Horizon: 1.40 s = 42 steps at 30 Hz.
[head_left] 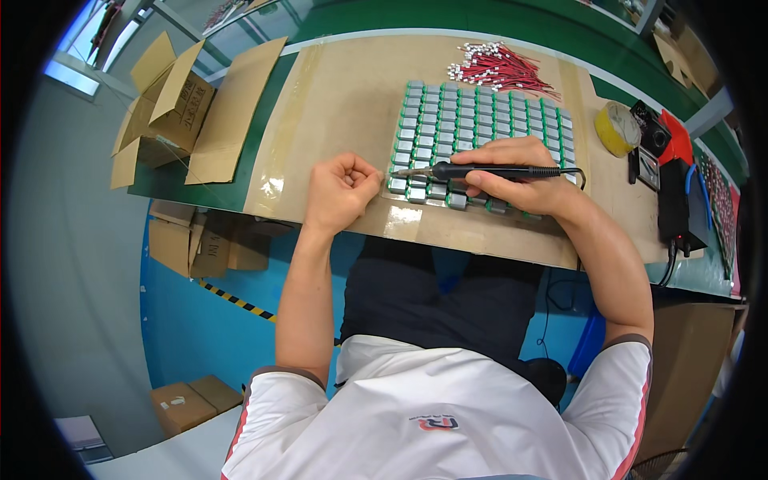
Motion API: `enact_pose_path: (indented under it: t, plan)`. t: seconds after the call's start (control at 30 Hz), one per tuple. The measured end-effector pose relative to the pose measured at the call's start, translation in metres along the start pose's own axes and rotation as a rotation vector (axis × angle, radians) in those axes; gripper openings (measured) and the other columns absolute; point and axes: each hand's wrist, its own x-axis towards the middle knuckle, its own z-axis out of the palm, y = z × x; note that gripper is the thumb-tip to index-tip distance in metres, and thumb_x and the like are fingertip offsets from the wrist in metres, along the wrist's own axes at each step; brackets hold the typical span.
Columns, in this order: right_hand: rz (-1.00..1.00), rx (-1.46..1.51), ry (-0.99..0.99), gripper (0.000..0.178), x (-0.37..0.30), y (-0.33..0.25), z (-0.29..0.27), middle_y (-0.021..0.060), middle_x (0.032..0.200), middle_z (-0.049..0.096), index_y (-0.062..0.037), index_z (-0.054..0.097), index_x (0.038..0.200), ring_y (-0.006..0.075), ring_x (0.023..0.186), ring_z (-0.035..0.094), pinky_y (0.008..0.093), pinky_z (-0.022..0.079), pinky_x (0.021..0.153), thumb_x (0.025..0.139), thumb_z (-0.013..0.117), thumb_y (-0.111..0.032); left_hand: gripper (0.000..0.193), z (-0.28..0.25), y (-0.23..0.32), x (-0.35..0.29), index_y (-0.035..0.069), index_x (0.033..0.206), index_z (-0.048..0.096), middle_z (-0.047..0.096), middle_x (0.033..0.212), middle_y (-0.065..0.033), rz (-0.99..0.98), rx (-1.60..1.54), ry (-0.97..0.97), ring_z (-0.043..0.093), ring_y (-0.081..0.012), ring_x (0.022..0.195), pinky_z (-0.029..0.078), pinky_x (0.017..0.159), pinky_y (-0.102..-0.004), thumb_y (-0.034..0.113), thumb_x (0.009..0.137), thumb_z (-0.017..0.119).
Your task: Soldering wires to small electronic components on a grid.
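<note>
My right hand (532, 176) grips a black-handled soldering iron (500, 171), its metal tip pointing left over the near-left corner of a grid of small parts (448, 120). These parts are silver-grey blocks with green edges, set in close rows; the nearest row is partly under my right hand. Just left of the iron's tip, my left hand (344, 194) is closed in a pinch at the grid's edge. Whatever its fingers hold is too small or hidden to make out. Beyond the grid lies a pile of red wires with white connectors (504, 68).
Brown cardboard (320, 104) covers the green bench. To the right stand a yellow tape roll (617, 128) and a black box with a cable (678, 208). An open carton (180, 108) sits at the left. More boxes (196, 404) rest below.
</note>
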Motion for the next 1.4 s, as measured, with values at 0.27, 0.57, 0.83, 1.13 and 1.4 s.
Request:
enact_pose_path:
  t: [0.27,0.57,0.83,1.13,1.4]
  plan:
    - [-0.004,-0.029,-0.013,0.025,0.000,-0.001,-0.002,0.0103,0.080,0.074,0.0003,0.073,0.112,0.0148,0.071,0.071,0.0267,0.052,0.065,0.089,0.070,-0.008,0.010,0.000,0.000,-0.001,-0.004,0.084,0.065,0.058,0.061,-0.0008,0.002,0.004,-0.004,0.048,-0.0038,0.041,0.031,0.036,-0.0204,0.003,0.088,0.071]
    - [0.011,0.033,0.012,0.023,-0.001,-0.002,-0.002,0.0107,0.082,0.074,0.0012,0.073,0.112,0.0143,0.072,0.072,0.0247,0.054,0.064,0.090,0.068,-0.005,0.010,0.004,0.003,-0.012,-0.002,0.086,0.060,0.058,0.063,0.0005,0.131,-0.197,0.167,0.048,-0.0016,0.046,0.034,0.040,-0.0193,0.002,0.091,0.068]
    - [-0.010,0.043,-0.005,0.023,0.000,-0.003,0.000,0.0109,0.080,0.074,0.0007,0.073,0.111,0.0142,0.071,0.071,0.0258,0.054,0.064,0.090,0.069,-0.005,0.009,-0.004,-0.015,-0.008,-0.001,0.084,0.060,0.056,0.071,0.0028,0.223,-0.046,0.032,0.048,0.0004,0.063,0.036,0.054,-0.0155,-0.005,0.086,0.067]
    - [-0.011,0.029,-0.011,0.024,0.001,-0.001,-0.002,0.0106,0.079,0.074,-0.0001,0.073,0.111,0.0141,0.070,0.070,0.0258,0.053,0.064,0.089,0.070,-0.007,0.010,-0.001,-0.013,-0.002,0.000,0.076,0.060,0.053,0.062,0.0053,0.196,0.032,0.036,0.043,0.0001,0.055,0.034,0.049,-0.0179,0.000,0.079,0.070]
    - [-0.026,-0.008,-0.023,0.024,0.001,-0.001,-0.001,0.0101,0.077,0.073,-0.0005,0.073,0.112,0.0136,0.067,0.068,0.0260,0.051,0.062,0.089,0.070,-0.007,0.010,-0.004,-0.010,-0.004,0.000,0.079,0.061,0.056,0.068,0.0039,0.151,0.037,0.003,0.046,0.0005,0.058,0.035,0.050,-0.0166,-0.002,0.084,0.069]
